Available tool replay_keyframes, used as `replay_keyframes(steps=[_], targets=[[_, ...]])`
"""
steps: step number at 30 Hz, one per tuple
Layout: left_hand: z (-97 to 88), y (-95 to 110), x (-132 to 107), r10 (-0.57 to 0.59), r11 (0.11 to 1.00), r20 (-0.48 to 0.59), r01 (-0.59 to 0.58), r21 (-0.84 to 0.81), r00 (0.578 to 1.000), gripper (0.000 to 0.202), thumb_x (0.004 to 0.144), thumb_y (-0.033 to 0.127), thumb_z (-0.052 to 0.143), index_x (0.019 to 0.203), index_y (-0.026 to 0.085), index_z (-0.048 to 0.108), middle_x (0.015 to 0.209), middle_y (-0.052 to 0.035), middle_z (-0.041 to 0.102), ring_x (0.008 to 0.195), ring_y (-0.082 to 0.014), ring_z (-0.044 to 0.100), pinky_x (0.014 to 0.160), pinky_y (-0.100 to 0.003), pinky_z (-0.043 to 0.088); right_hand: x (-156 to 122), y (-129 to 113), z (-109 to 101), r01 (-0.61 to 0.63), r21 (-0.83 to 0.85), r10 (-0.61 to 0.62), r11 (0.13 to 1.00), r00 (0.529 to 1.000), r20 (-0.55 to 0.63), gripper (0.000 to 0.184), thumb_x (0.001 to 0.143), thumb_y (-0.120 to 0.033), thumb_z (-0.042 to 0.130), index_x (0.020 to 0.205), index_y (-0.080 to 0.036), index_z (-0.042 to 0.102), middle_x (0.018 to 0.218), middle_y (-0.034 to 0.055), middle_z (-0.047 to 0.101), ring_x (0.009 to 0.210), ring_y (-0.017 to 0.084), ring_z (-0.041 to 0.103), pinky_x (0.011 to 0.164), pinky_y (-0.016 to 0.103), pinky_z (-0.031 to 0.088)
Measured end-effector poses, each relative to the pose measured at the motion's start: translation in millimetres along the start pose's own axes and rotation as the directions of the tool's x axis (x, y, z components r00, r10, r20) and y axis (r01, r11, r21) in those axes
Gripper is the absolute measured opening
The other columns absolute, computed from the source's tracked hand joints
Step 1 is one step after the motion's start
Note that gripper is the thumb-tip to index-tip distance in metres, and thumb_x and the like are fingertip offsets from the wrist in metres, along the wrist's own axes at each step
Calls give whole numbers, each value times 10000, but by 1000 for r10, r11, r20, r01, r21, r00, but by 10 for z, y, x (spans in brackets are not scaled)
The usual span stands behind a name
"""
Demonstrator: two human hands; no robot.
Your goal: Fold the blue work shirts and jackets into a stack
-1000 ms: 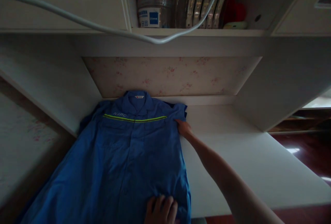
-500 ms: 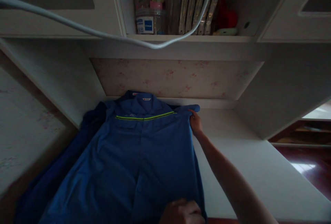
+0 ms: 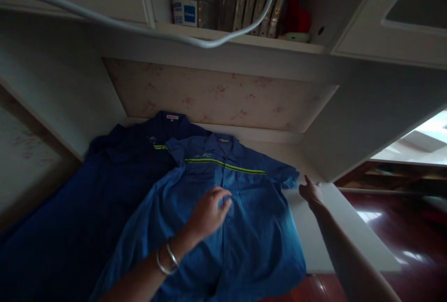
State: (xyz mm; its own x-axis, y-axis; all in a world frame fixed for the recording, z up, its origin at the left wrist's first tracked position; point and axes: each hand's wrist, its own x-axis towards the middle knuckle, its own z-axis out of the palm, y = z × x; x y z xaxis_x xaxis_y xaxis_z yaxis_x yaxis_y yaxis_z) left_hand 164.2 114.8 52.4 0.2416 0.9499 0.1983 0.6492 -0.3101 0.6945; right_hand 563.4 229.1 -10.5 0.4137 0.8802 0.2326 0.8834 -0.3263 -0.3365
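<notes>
A blue short-sleeved shirt with a yellow-green chest stripe lies front side up on the white desk top. My left hand, a silver bangle on its wrist, is over the shirt's chest below the stripe. Its fingers are bent, thumb a little apart, and nothing shows in them. Just off the end of the right sleeve is my right hand, slightly blurred, its fingers apart and holding nothing. A darker blue garment with a similar stripe lies to the left, partly under the shirt.
A white cable hangs across the top of the view. Behind it, a shelf holds a labelled clear jar, several upright cases and a red object. White side panels flank the desk; reddish floor shows at right.
My right hand has let go of the shirt's sleeve and moved right. My left hand has risen from the hem to the chest. The shirt lies further right, uncovering more of the darker garment.
</notes>
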Motion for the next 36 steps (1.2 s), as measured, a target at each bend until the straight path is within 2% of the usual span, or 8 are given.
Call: replay_keyframes(steps=[4, 6, 9, 12, 17, 23, 29, 36], targets=[[-616, -798, 470, -218, 960, -220, 250, 128, 951, 464, 833, 304, 638, 1270, 155, 584, 1421, -190, 502, 1341, -360, 415, 1135, -517, 303, -713, -511, 86, 221, 167, -226, 961, 974, 13, 552, 956, -387, 327, 1428, -191, 534, 1462, 159, 514, 1329, 293, 502, 1089, 459, 416], [-810, -1111, 536, -326, 922, -281, 368, 115, 903, 502, 783, 276, 663, 1265, 165, 577, 1467, -199, 455, 1386, -402, 343, 1132, -556, 270, -1213, -818, 126, 432, 228, -466, 872, 877, 118, 499, 985, -436, 340, 1402, -278, 565, 1428, 90, 572, 1343, 262, 492, 1164, 472, 332], [-1015, -1433, 535, -500, 850, -291, 527, 17, 816, 228, 739, 229, 656, 962, 181, 661, 1219, -179, 635, 1308, -394, 469, 1085, -518, 339, -1824, -1106, 180, 554, 196, -587, 809, 743, 323, 479, 1002, -489, 356, 1450, -393, 497, 1546, 8, 449, 1436, 289, 383, 1200, 637, 145], [-1166, -1562, 491, -663, 747, -248, 646, -157, 707, 77, 729, 242, 661, 727, 202, 595, 917, -130, 703, 1172, -368, 594, 991, -466, 438, -2029, -1117, 207, 551, 142, -557, 822, 727, 401, 504, 1014, -524, 325, 1502, -421, 397, 1591, -4, 357, 1478, 324, 294, 1134, 765, 27], [-1231, -1421, 140, -786, 515, 52, 699, -496, 615, 170, 832, 315, 563, 859, 167, 642, 870, -116, 731, 878, -275, 706, 776, -395, 559, -1862, -776, 196, 511, 75, -492, 856, 763, 420, 528, 1001, -566, 338, 1511, -433, 360, 1601, -15, 319, 1493, 327, 251, 1116, 782, 0], [-1276, -1350, -212, -665, 130, 483, 726, -676, 569, 382, 757, 454, 732, 1018, 184, 664, 914, -76, 744, 664, -201, 683, 584, -306, 538, -1746, -321, 140, 496, 55, -466, 866, 764, 447, 556, 972, -595, 380, 1511, -463, 342, 1599, -33, 309, 1492, 318, 255, 1148, 745, 24], [-973, -1479, 327, -724, 589, 27, 637, -498, 690, 627, 737, 536, 722, 1236, 186, 573, 1170, -116, 707, 1077, -284, 665, 880, -378, 520, -1693, -371, 85, 461, 27, -434, 887, 812, 391, 427, 953, -542, 438, 1333, -443, 607, 1449, 6, 561, 1367, 347, 469, 1158, 730, 94], [-687, -1744, 642, -689, 700, -228, 551, -453, 688, 226, 644, 208, 744, 846, 208, 642, 976, -85, 708, 1176, -333, 588, 1062, -427, 386, -1372, -1146, 207, 421, 85, -429, 903, 879, 209, 432, 1015, -441, 339, 1308, -311, 628, 1364, 55, 629, 1252, 273, 569, 1159, 545, 284]])
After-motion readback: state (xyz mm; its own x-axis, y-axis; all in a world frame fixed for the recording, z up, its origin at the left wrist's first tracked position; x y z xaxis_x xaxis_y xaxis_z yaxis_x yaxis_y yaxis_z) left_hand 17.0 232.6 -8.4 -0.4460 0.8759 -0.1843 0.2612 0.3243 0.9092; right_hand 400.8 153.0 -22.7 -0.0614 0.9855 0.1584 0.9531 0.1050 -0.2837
